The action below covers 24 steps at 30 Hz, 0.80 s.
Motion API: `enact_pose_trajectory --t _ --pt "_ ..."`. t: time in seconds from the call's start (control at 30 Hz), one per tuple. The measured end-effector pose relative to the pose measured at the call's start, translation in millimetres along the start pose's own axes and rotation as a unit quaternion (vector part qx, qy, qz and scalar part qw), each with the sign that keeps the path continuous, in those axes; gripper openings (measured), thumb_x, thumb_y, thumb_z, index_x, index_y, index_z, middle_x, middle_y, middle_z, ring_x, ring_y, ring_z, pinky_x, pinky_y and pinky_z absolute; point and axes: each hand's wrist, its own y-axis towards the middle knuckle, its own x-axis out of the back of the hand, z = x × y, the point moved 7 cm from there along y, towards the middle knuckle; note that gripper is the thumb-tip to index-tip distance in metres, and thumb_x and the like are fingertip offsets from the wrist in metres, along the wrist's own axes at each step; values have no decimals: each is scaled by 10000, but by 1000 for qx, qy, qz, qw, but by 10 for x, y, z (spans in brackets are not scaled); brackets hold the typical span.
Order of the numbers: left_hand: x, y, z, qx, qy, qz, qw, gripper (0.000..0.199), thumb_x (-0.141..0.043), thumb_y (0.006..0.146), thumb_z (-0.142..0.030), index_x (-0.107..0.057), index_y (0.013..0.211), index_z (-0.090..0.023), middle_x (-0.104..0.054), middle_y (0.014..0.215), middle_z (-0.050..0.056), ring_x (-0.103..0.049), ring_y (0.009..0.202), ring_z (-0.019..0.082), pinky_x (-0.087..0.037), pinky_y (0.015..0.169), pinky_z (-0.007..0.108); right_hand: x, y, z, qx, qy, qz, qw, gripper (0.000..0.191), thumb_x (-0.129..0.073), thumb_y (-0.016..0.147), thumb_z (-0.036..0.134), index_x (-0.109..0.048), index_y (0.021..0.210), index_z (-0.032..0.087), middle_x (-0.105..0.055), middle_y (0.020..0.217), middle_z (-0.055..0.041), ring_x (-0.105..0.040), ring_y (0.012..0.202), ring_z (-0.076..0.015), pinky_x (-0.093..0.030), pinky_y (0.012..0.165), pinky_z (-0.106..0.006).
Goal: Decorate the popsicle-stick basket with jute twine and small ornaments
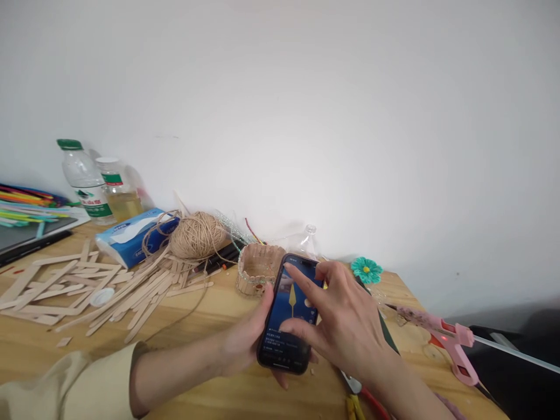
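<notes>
A dark smartphone (286, 326) is upright and slightly tilted above the table, its lit screen showing a yellow pointed shape on blue with text below. My left hand (249, 332) is closed around the phone from the left and from beneath. Over the screen, my right hand (341, 309) has its thumb and index finger spread apart, at or very near the glass; it holds nothing. Just behind the phone stands a small round basket (258, 262) made of wooden pieces with a beaded trim, partly hidden by the phone.
Loose wooden craft sticks (144, 291), a twine ball (199, 234) and a tissue pack (131, 233) lie at left, before two bottles (87, 181). On the right are a pink glue gun (446, 338), a teal flower (366, 270) and pliers (354, 388). A white wall rises behind.
</notes>
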Motion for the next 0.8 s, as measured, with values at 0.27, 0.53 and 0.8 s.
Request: enact_pose_trajectory --t 0.27,0.53,0.8 --pt "46 34 -63 -10 -31 20 999 901 4 828 -699 -612 1162 -132 -663 1077 166 -679 803 209 -541 439 222 170 -265 -114 14 -12 -78 997 554 -437 884 567 -506 1242 150 -392 895 -66 -462 690 -164 -423 488 -252" --pt "16 4 -161 -38 -46 50 997 872 -5 844 -685 -558 1243 -142 -617 1201 197 -678 901 247 -552 485 249 165 -392 -69 24 -7 -70 997 461 -402 928 483 -533 1189 127 -384 864 -60 -444 673 -159 -416 487 -248" --pt "-16 -3 -168 -34 -37 50 997 924 51 833 -673 -608 1184 -128 -672 1108 181 -691 839 202 -548 479 216 111 -357 16 35 16 -59 998 475 -461 900 499 -550 1184 130 -400 887 -68 -442 688 -169 -409 508 -267"
